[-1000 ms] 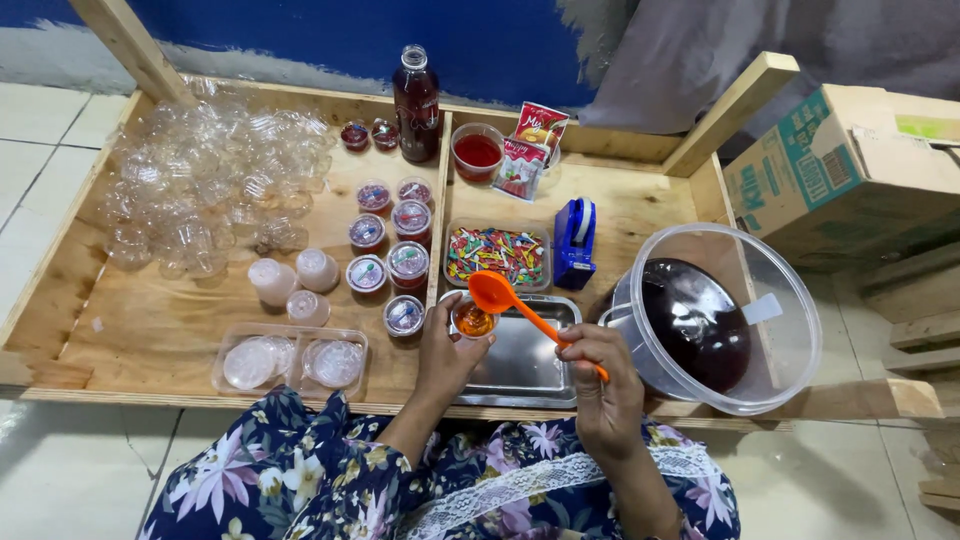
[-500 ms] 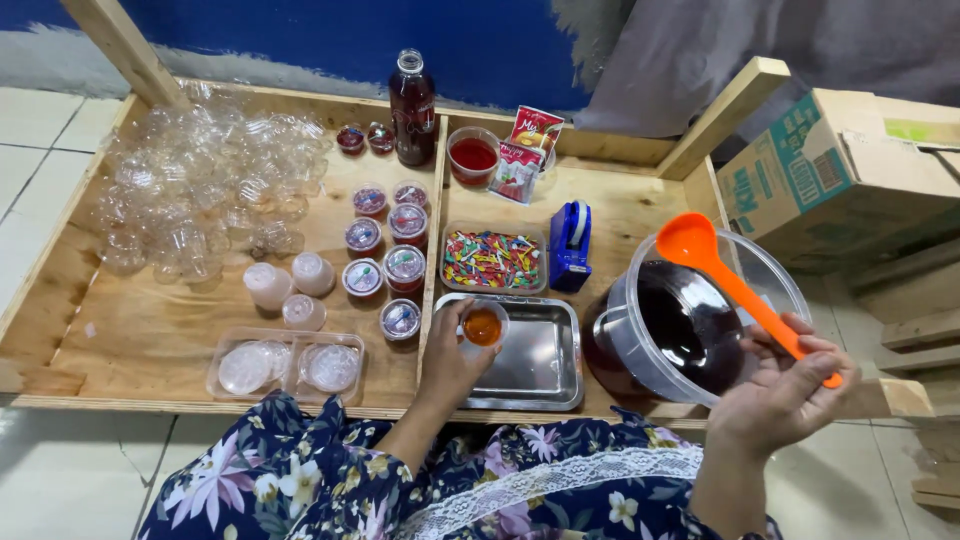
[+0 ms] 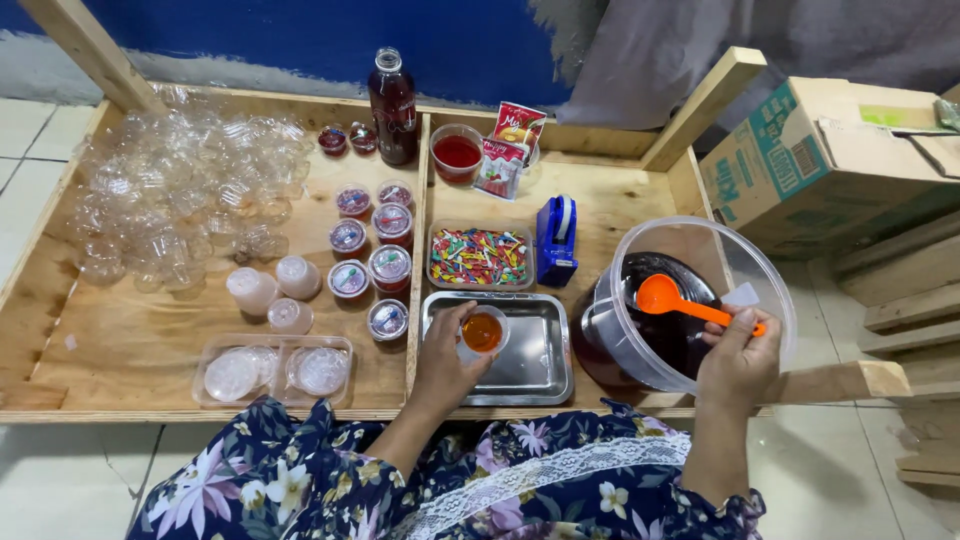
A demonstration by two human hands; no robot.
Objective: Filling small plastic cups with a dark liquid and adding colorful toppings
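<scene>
Navy floral dress, white lace trim

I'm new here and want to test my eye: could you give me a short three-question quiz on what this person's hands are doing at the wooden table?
1. True or false: the left hand holds a small clear plastic cup of orange-brown liquid above the shallow steel tray.
2. What does the right hand hold?
A. the blue tape dispenser
B. the orange plastic ladle
C. the tall dark glass bottle
3. Fill in: the ladle's bowl is inside the large clear plastic ____ of dark liquid.

Key: 1 true; 2 B; 3 tub.
</scene>
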